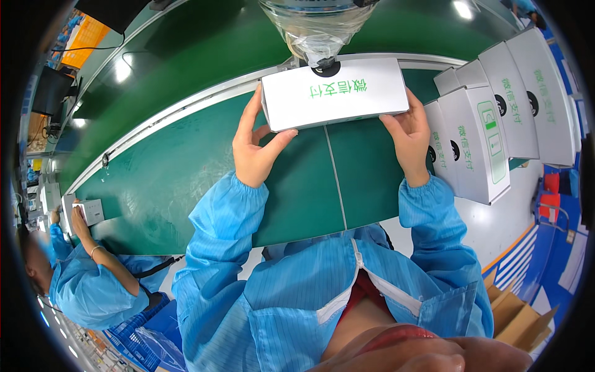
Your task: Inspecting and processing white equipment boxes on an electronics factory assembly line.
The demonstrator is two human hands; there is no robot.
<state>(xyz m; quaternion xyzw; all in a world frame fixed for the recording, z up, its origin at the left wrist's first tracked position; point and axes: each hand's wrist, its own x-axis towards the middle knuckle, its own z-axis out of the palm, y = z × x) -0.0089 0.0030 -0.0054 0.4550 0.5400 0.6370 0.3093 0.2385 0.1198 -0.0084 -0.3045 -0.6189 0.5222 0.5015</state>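
Observation:
A white rectangular carton with green print lies flat over the green work mat. My left hand grips its left end, thumb along the front edge. Its right end sits in my right hand, fingers wrapped round the corner. Just behind the carton, a clear plastic bag hangs down and touches its far edge. Both my sleeves are blue.
Several white cartons of the same kind stand in a row to my right. A green conveyor belt runs behind a metal rail. At my left a co-worker in blue handles a small white box. Brown cardboard lies lower right.

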